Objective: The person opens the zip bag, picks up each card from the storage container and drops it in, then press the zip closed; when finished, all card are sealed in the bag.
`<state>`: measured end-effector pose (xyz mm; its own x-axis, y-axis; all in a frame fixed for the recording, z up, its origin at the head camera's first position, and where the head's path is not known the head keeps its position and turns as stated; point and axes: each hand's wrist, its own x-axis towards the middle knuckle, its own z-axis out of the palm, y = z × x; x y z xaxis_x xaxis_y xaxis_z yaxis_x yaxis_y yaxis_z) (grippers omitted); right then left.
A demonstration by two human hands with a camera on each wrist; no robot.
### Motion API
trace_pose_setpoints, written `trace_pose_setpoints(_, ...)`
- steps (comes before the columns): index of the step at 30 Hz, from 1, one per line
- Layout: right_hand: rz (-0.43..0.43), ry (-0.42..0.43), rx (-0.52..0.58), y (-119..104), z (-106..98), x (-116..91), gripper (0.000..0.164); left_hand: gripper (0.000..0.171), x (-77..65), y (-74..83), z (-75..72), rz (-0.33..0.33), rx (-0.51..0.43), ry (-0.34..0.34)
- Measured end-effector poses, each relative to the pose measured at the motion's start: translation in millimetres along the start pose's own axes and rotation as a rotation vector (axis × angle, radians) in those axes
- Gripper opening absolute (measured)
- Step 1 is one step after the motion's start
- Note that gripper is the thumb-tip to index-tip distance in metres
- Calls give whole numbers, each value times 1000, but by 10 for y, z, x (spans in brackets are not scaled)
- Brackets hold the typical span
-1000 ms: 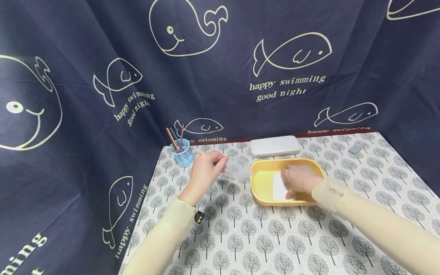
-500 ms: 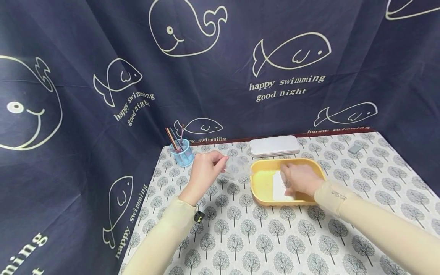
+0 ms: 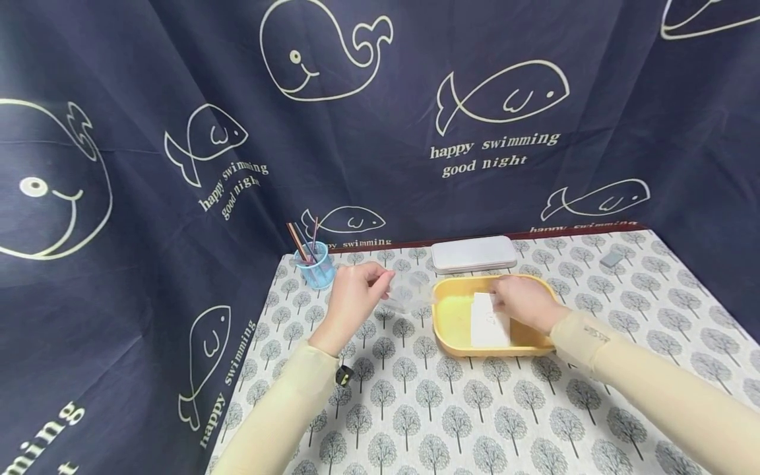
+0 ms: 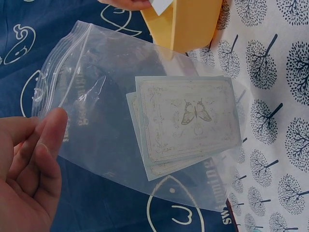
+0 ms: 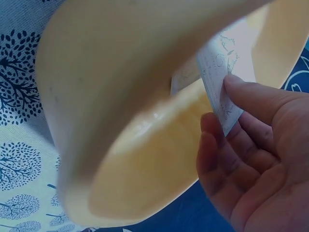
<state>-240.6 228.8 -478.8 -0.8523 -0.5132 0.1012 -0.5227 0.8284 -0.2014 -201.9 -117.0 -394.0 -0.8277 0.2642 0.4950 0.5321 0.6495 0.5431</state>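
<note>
At the middle left of the head view, my left hand (image 3: 354, 297) pinches the zip edge of a clear zip bag (image 4: 106, 121). Inside the bag lie cards (image 4: 190, 121) with a butterfly print, seen in the left wrist view. My right hand (image 3: 525, 303) reaches into the yellow basket (image 3: 456, 322) and holds a thin white card (image 5: 222, 72) between thumb and fingers, tilted up. Another pale card (image 5: 186, 79) shows behind it in the right wrist view. How many cards lie in the basket cannot be told.
A blue mesh cup (image 3: 318, 269) with several pencils stands at the table's back left corner. Behind the basket lies a white case (image 3: 474, 254). A small grey block (image 3: 611, 258) sits at the far right. A dark blue curtain (image 3: 356, 152) hangs behind the table.
My right hand has shifted slightly up and right within the basket, uncovering more of the white card there. My left hand and the bag stay in place.
</note>
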Motion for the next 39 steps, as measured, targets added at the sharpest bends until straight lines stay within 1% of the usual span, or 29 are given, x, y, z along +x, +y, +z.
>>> trace_pose_setpoints(6,12,-26,111,28,-72,9,16,17,0,-1,-1,1,5,0)
trace_pose_setpoints(10,6,-35,191,29,-182,9,8,17,-2,-9,2,3,9,0)
trace_pose_setpoints(15,-45,-48,222,24,-345,-6,1,17,0,-19,3,2,10,1)
trace_pose_setpoints(17,-63,-59,227,26,-402,-21,4,16,0,-19,3,0,7,0)
trace_pose_setpoints(20,-51,-83,255,21,-456,-50,10,15,3,-20,2,-2,1,-1)
trace_pose_setpoints(24,-5,-84,275,19,-488,-80,7,16,4,-21,1,0,3,-2)
trace_pose_setpoints(28,44,-54,283,5,-537,-109,4,16,1,-16,-2,-2,3,-2)
trace_pose_setpoints(32,41,13,268,-19,-607,-134,5,16,1,-21,4,-8,3,-3)
trace_pose_setpoints(35,18,97,241,-42,-670,-155,5,16,3,-28,10,-10,2,-5)
trace_pose_setpoints(39,-9,239,217,-100,-756,-186,5,16,6,-33,11,-4,5,-1)
